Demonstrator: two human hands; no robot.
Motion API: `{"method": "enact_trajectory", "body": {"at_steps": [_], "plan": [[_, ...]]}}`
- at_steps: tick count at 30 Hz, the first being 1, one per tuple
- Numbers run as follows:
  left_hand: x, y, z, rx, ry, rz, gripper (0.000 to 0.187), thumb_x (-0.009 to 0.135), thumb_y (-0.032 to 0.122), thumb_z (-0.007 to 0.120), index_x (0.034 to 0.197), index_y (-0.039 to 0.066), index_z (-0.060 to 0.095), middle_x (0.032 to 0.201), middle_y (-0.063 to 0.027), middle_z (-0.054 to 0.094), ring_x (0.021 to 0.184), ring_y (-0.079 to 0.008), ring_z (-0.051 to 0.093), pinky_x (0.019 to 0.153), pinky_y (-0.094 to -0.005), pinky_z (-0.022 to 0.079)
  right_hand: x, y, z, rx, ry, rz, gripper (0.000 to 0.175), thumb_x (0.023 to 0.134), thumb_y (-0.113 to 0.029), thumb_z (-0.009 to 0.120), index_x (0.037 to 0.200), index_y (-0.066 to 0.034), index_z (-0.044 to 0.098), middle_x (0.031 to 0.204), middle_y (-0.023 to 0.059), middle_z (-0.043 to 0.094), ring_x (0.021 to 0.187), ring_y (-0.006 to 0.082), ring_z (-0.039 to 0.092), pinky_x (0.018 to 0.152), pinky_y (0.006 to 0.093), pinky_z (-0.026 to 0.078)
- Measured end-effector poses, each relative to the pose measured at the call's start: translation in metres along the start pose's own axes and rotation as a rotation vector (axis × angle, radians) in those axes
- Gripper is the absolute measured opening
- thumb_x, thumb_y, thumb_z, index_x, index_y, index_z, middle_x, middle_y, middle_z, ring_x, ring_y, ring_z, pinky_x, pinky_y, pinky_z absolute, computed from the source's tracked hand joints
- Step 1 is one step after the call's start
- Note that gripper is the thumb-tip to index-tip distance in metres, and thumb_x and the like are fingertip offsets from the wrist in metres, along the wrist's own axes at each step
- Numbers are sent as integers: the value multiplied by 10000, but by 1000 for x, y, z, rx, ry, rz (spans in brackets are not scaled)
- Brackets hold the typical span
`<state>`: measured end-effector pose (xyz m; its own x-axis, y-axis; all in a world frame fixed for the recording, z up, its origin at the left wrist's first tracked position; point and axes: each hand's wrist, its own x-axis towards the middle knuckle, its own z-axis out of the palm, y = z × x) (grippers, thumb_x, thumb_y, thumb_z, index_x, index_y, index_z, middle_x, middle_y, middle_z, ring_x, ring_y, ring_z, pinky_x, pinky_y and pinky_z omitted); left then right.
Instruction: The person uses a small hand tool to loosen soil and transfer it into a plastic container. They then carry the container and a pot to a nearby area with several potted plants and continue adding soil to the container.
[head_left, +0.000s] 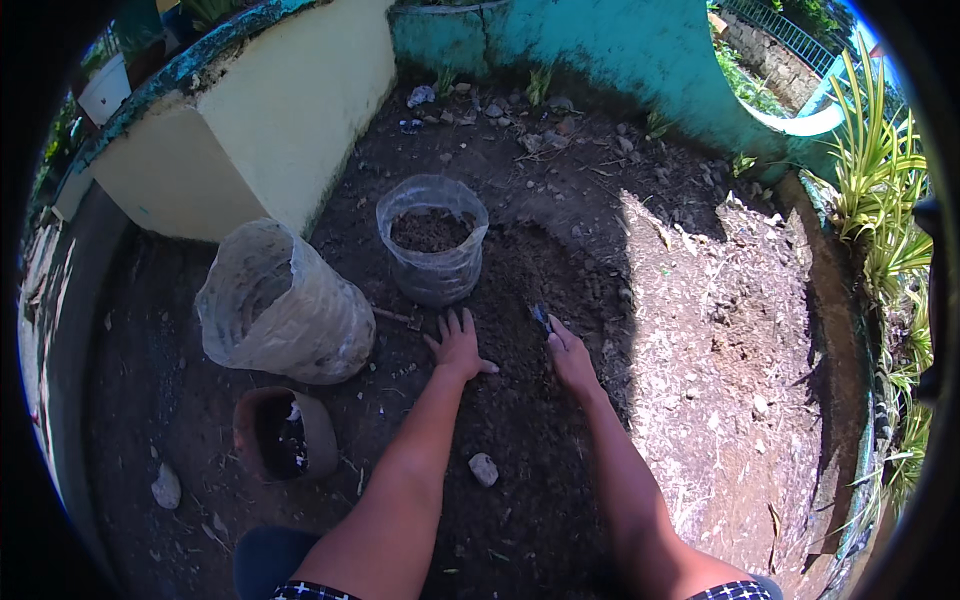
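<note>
My left hand (459, 348) lies with fingers spread on the dark soil, just below a clear plastic bag (436, 274) that stands upright and holds soil (431, 231). To its right, my right hand (571, 358) grips a small hand tool with a blue part (538, 313); its working end is at the loosened soil and cannot be made out. Between the bag and a larger, cloudy plastic bag (330, 330) lies a thin stick-like tool (394, 316), partly hidden. The larger bag leans to the left with its mouth open.
A brown pot (322, 435) lies tipped at lower left, near a stone (166, 486). Another stone (483, 469) sits between my forearms. A cream wall (300, 97) and a teal wall (585, 45) bound the far side; a low kerb (844, 375) and striped-leaf plants (870, 172) line the right.
</note>
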<state>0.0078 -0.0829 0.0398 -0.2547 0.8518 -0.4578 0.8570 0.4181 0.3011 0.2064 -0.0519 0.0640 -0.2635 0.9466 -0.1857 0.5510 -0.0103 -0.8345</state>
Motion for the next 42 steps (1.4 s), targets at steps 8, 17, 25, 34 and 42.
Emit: {"method": "enact_trajectory", "body": {"at_steps": [8,17,25,34,42], "plan": [[-6,-4,0,-17,-38,-5,1066,632,419,806,1409,37,184,1485,-156,182,1379,-356,151,1075,-586,192,13,-130,-12,-352,210,-259,415,904,-220,476,1317,-174,472,1034,201,625,864,373,626,756,459,488],[-3,10,6,-4,233,153,897,715,437,735,1380,52,273,1437,-173,247,1345,-356,220,1064,-567,204,-9,-112,-4,-216,319,32,422,908,-274,477,1322,-199,438,944,239,629,897,427,599,784,498,457],[30,74,0,-85,263,400,923,700,487,723,1405,88,281,1463,-151,216,1371,-352,161,1073,-607,136,-8,19,-80,-261,336,369,456,896,-265,433,1328,-123,405,1147,277,557,1081,437,525,917,497,404],[77,119,0,21,149,366,1135,585,520,787,1454,138,165,1506,-182,91,1394,-375,67,1078,-613,99,-10,38,-70,-376,213,498,455,920,-302,402,1369,-228,394,1096,279,580,1056,424,548,924,497,422],[121,100,-7,87,-42,304,1425,400,428,899,1470,167,-4,1479,-299,5,1362,-488,2,1098,-567,90,50,41,-50,-311,196,468,473,922,-301,387,1381,-185,371,1065,283,591,1032,452,548,915,504,424]]}}
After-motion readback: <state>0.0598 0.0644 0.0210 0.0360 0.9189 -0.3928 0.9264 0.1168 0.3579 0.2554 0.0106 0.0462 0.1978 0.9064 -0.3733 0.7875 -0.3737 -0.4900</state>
